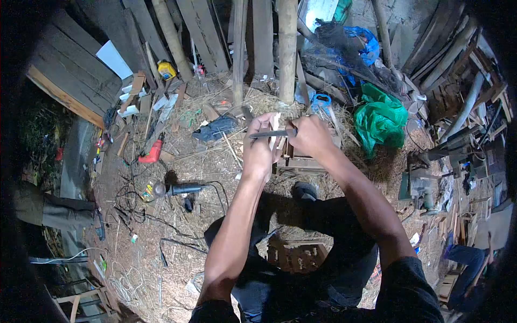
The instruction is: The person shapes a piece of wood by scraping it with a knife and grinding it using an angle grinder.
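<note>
A: Left hand (257, 154), condition?
B: Fingers and thumb curled round 1 pale strip (273, 143), apparently wood, held upward of the palm.
A: Right hand (312, 136)?
B: Closed in a fist round the handle of 1 knife (271, 134). Blade points towards the left hand and crosses over the strip; whether its edge touches, cannot tell.
A: Items left of the left hand?
B: 1 dark cloth (215, 129), near; 1 red drill (152, 152), farther out; 1 corded power tool (184, 189), lying nearer the body than the hand, on littered ground (177, 220).
A: Right of the right hand?
B: 1 green plastic sheet (379, 118), crumpled, well apart.
A: Beyond the 2 hands?
B: 1 blue item (321, 100), just past the right hand; 1 bamboo pole (287, 54), farther off.
</note>
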A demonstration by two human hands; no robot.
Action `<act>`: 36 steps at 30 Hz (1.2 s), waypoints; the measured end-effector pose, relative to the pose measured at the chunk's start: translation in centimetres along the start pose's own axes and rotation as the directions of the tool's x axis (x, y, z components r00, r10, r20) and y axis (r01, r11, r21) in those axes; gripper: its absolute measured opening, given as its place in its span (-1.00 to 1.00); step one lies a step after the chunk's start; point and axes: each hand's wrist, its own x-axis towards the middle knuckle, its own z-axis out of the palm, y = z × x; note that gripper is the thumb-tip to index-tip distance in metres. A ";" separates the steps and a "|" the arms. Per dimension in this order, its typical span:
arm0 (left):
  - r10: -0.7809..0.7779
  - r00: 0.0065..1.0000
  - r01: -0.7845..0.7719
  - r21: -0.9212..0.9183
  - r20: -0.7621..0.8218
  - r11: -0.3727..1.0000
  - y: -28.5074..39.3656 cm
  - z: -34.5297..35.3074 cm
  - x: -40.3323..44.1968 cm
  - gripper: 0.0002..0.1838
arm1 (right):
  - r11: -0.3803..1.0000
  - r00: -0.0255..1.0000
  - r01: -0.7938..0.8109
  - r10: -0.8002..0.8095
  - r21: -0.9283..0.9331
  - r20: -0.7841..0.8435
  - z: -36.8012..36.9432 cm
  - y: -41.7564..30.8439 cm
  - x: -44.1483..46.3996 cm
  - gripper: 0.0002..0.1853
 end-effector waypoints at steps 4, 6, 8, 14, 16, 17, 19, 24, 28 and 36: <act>-0.044 0.998 0.047 -0.059 0.053 0.997 -1.1 -0.3 -0.3 -0.73 | 1.000 0.999 -0.028 0.028 0.002 0.018 0.0 2.8 1.5 -0.76; -0.069 0.997 0.070 -0.074 0.026 0.995 -0.9 0.0 -0.1 -0.72 | 1.000 1.000 0.000 0.000 -0.022 0.018 0.5 2.9 1.5 -0.76; -0.022 0.999 0.023 -0.055 0.026 0.998 -0.8 0.0 0.5 -0.72 | 0.999 0.999 0.030 -0.029 -0.011 0.045 1.1 2.4 0.9 -0.75; 0.142 0.988 -0.145 0.069 0.057 0.987 -1.6 0.0 1.3 -0.71 | 0.994 0.993 -0.042 0.030 0.105 0.111 0.7 0.3 0.2 -0.77; 0.077 0.995 -0.081 0.064 0.056 0.995 -1.6 0.1 0.7 -0.71 | 1.000 0.997 -0.003 0.001 0.031 0.078 0.5 1.5 0.8 -0.77; 0.043 0.998 -0.046 0.057 0.056 0.997 -1.5 0.2 0.4 -0.72 | 1.000 0.998 0.015 -0.014 -0.008 0.058 0.4 2.0 0.9 -0.77; -0.033 0.998 0.032 0.010 0.048 0.999 -0.9 0.6 0.0 -0.72 | 0.999 0.999 -0.028 0.029 -0.046 0.035 -0.1 2.4 0.8 -0.76; -0.032 0.999 0.032 -0.046 0.007 0.998 -1.5 1.2 0.4 -0.73 | 0.999 1.000 0.025 -0.024 -0.029 0.014 -0.2 2.7 0.9 -0.69; 0.059 0.998 -0.059 0.021 0.023 0.998 -1.6 -0.9 1.9 -0.68 | 0.992 0.994 0.105 -0.105 0.065 -0.004 1.7 1.7 0.1 -0.73; 0.039 0.999 -0.039 0.016 -0.019 0.999 -1.9 0.2 0.7 -0.74 | 0.999 1.000 0.021 -0.021 0.036 -0.007 1.1 3.3 1.9 -0.69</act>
